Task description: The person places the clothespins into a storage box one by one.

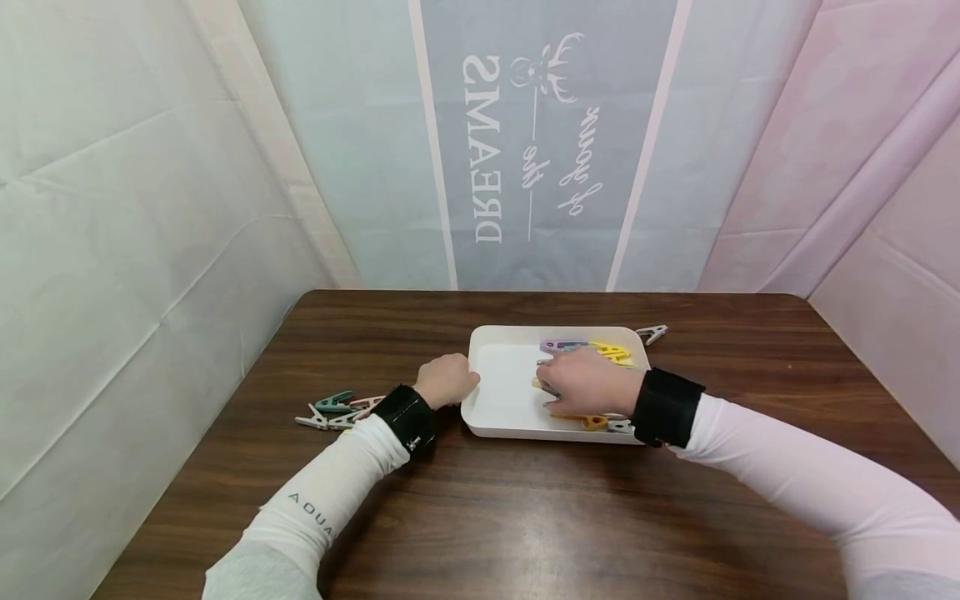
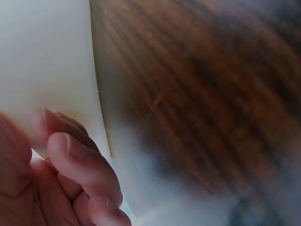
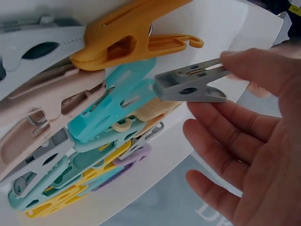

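My left hand [image 1: 447, 379] grips the left rim of a white rectangular tray [image 1: 498, 385], its fingers bent at the tray's wall in the left wrist view. Inside the tray's right half is my right hand [image 1: 592, 382]. Between thumb and fingers it pinches a grey clothespin [image 3: 190, 84], seen best in the right wrist view. Beside that lie an orange clothespin [image 3: 110, 49], a turquoise clothespin [image 3: 113, 101], a beige clothespin [image 3: 51, 103] and several more in grey, yellow, green and purple. From the head view, my right hand covers many of them.
On the brown wooden table [image 1: 517, 517], a small pile with a green clothespin [image 1: 335, 402] and white ones [image 1: 313, 419] lies by my left wrist. A lone white clothespin [image 1: 654, 333] sits just past the tray's back right corner. Hanging cloth [image 1: 375, 167] surrounds the table.
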Available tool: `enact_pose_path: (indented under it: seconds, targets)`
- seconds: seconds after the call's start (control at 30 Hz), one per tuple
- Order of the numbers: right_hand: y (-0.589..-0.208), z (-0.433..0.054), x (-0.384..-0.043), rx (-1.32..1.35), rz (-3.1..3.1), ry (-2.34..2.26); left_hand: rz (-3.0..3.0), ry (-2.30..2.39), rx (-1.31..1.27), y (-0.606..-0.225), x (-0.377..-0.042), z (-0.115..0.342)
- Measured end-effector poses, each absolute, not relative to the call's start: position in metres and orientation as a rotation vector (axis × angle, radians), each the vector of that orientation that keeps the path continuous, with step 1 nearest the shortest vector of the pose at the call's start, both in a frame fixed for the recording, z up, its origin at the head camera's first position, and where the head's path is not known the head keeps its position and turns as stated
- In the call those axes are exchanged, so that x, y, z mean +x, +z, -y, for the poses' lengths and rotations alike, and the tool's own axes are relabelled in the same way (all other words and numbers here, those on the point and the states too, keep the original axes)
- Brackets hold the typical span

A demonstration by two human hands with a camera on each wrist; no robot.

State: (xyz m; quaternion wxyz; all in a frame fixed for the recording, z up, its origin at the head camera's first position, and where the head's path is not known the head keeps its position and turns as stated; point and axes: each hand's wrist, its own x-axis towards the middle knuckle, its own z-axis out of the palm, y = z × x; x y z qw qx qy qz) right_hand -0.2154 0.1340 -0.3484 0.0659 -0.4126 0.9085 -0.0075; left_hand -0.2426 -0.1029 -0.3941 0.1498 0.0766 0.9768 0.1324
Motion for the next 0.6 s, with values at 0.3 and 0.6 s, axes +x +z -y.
enact_pose_path:
  seconds: [0.3,0.6]
  targets:
    - [-0.3550,-0.1356,-0.2149,-1.189,-2.739,0.021,-2.792,0.392,0.204,-0.3930,-0.2410,0.1036]
    - [-0.3543,-0.1345,-0.2138,-1.223,-2.752,0.044,-2.804,0.417,0.225,-0.3968,-0.2436,0.1037]
